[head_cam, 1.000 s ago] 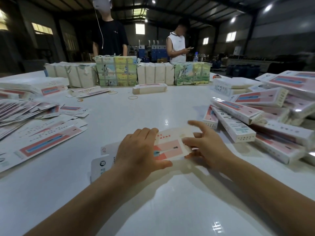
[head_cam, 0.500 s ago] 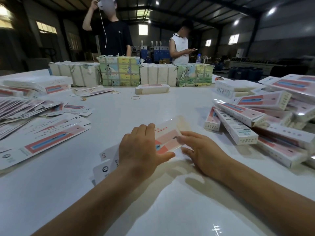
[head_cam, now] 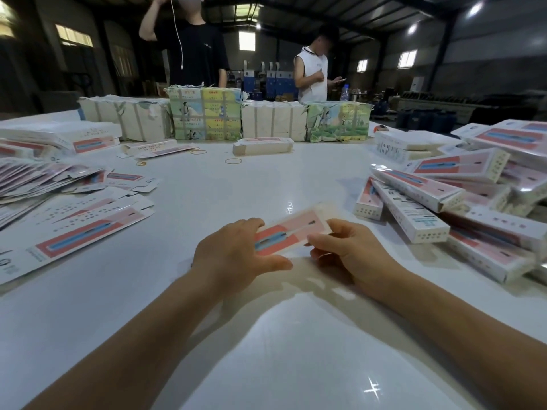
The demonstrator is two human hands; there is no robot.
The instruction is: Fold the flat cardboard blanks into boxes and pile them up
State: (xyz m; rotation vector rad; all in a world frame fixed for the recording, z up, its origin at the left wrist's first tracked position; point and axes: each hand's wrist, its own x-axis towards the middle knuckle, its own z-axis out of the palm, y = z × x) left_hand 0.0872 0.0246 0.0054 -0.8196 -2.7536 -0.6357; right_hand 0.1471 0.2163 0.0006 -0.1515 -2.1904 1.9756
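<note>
The blank (head_cam: 291,232), pink and red with a blue stripe, sat between both hands, its long axis running from 8 to 2 o'clock. The left hand (head_cam: 236,255) gripped its near end; the right hand (head_cam: 352,250) pinched its side. Finished boxes (head_cam: 444,199) were piled at 3 o'clock on the surface (head_cam: 266,350).

The hall around me is dim, lit by ceiling lamps (head_cam: 475,8) and pale windows (head_cam: 246,40) far back. My glossy white table (head_cam: 207,190) throws their glare back as starry glints near me. My forearms cast soft shadows. Edges bow outward, and distant figures look soft and blurred.
</note>
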